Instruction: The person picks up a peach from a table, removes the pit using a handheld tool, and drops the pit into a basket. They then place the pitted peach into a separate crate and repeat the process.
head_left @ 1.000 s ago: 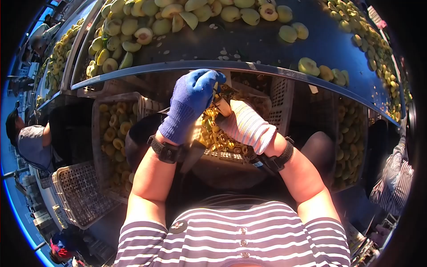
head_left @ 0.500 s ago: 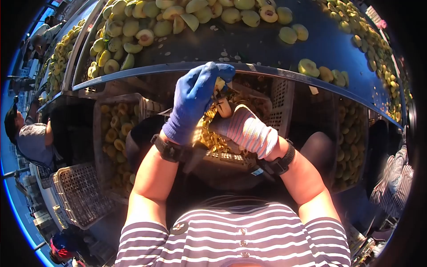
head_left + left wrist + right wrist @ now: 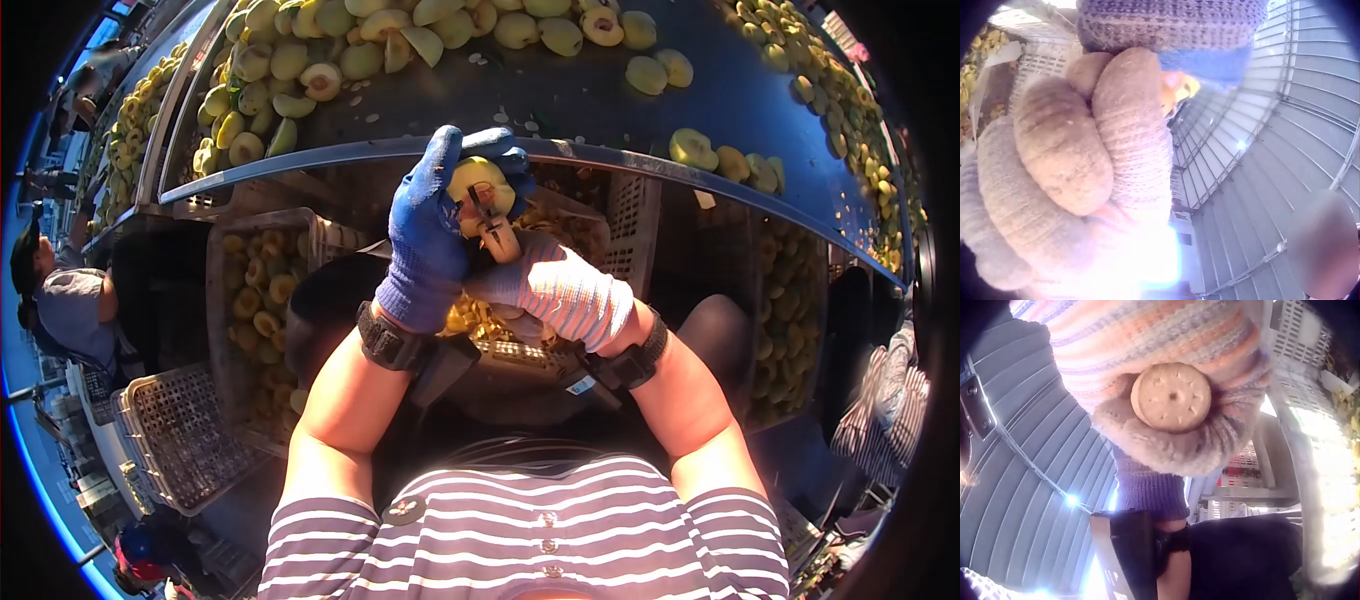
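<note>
The left hand point(image 3: 432, 235), in a blue coated glove, holds a halved green-yellow fruit point(image 3: 472, 180) with its cut side toward the head camera. The right hand point(image 3: 560, 288), in a striped knit glove, grips a tool by its wooden handle point(image 3: 501, 243); the dark metal end lies against the fruit's middle. In the right wrist view the round handle end point(image 3: 1174, 398) sticks out of the curled right glove. The left wrist view shows the right glove's curled fingers point(image 3: 1063, 144) close up, under the purple cuff point(image 3: 1172, 22) of the left glove.
A metal table point(image 3: 590, 110) with many fruit halves stands in front, its raised edge just beyond the hands. Below the hands is a crate of yellow scraps point(image 3: 480, 318). Fruit crates point(image 3: 262, 310) stand at both sides. Other people point(image 3: 75, 300) sit at left and right.
The left hand has turned and spread its fingers, so the fruit's cut face shows. The right hand still grips the tool, whose metal end now shows against the fruit.
</note>
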Action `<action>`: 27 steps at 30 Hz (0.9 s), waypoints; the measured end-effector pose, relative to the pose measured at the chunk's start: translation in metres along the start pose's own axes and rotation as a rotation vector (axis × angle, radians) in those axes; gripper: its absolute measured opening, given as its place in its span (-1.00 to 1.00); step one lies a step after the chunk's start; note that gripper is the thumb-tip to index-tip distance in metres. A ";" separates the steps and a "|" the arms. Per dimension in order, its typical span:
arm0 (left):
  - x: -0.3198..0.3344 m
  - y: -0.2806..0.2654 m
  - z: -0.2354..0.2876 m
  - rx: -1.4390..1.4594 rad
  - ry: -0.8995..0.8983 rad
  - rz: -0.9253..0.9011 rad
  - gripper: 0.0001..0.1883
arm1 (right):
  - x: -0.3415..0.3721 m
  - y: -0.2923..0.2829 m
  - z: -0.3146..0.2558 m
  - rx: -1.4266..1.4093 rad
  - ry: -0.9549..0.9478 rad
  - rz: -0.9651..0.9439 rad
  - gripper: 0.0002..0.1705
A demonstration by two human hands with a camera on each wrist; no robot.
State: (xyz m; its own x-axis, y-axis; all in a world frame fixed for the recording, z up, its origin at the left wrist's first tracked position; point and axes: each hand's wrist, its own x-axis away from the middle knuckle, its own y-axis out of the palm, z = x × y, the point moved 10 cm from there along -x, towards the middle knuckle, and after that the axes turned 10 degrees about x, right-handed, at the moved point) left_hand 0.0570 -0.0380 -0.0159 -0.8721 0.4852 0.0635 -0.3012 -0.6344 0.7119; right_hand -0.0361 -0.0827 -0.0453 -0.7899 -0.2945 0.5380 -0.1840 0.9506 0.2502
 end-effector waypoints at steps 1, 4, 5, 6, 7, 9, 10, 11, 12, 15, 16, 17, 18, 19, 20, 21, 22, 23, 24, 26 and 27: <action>0.000 0.003 0.002 -0.022 -0.020 -0.024 -0.51 | 0.000 -0.001 0.001 0.031 -0.009 -0.021 -0.78; -0.005 0.017 0.012 -0.204 -0.024 -0.179 -0.51 | 0.005 0.000 -0.003 0.047 -0.033 -0.094 -0.74; -0.007 0.021 0.016 -0.281 -0.012 -0.249 -0.51 | 0.004 0.000 0.001 -0.010 0.003 -0.098 -0.73; -0.010 0.024 0.018 -0.355 0.000 -0.329 -0.50 | 0.004 0.002 0.007 -0.066 0.042 -0.104 -0.71; -0.010 0.024 0.021 -0.379 0.071 -0.331 -0.50 | 0.003 0.003 0.014 -0.122 0.082 -0.108 -0.70; -0.010 0.025 0.029 -0.432 0.214 -0.327 -0.49 | 0.002 0.002 0.022 -0.188 0.133 -0.082 -0.71; -0.011 0.015 0.021 -0.267 0.149 -0.201 -0.49 | 0.001 0.001 0.023 -0.220 0.155 -0.068 -0.70; -0.009 0.005 0.013 -0.104 0.079 -0.075 -0.50 | 0.003 0.001 0.019 -0.167 0.131 -0.065 -0.70; -0.002 0.007 0.014 -0.153 0.085 -0.044 -0.54 | 0.006 0.004 0.014 -0.117 0.108 -0.064 -0.69; -0.008 0.013 0.011 -0.516 -0.127 -0.162 -0.59 | 0.008 0.018 0.014 -0.183 0.115 -0.152 -0.70; -0.009 0.021 0.010 -0.639 -0.142 -0.245 -0.60 | 0.008 0.021 0.020 -0.196 0.130 -0.177 -0.70; -0.009 0.023 0.008 -0.695 -0.164 -0.295 -0.60 | 0.007 0.023 0.025 -0.212 0.141 -0.200 -0.70; -0.010 0.022 0.007 -0.658 -0.160 -0.299 -0.59 | 0.007 0.024 0.023 -0.211 0.114 -0.210 -0.71; -0.010 0.021 0.005 -0.623 -0.159 -0.303 -0.58 | 0.007 0.025 0.023 -0.202 0.101 -0.217 -0.73; -0.008 0.019 0.005 -0.502 -0.174 -0.250 -0.57 | 0.006 0.026 0.021 -0.194 0.084 -0.224 -0.74; -0.003 0.017 0.003 -0.380 -0.187 -0.196 -0.55 | 0.006 0.027 0.019 -0.184 0.068 -0.231 -0.75; 0.000 0.015 0.001 -0.258 -0.199 -0.142 -0.54 | 0.006 0.029 0.015 -0.181 0.061 -0.250 -0.77; 0.003 0.021 -0.002 -0.177 -0.187 -0.238 -0.48 | 0.008 0.031 0.011 -0.177 0.055 -0.270 -0.79; 0.004 0.020 -0.010 -0.112 -0.224 -0.269 -0.44 | 0.010 0.034 0.009 -0.173 0.049 -0.290 -0.80; 0.005 0.016 -0.026 0.016 -0.296 -0.329 -0.36 | 0.012 0.031 0.014 -0.249 0.076 -0.295 -0.82; 0.003 0.020 -0.027 0.075 -0.321 -0.363 -0.32 | 0.013 0.028 0.014 -0.278 0.082 -0.300 -0.81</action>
State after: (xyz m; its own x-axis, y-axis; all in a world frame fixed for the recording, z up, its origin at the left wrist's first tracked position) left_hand 0.0384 -0.0655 -0.0205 -0.5491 0.8357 0.0058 -0.5250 -0.3503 0.7757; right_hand -0.0595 -0.0583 -0.0422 -0.6744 -0.5716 0.4675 -0.2249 0.7620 0.6072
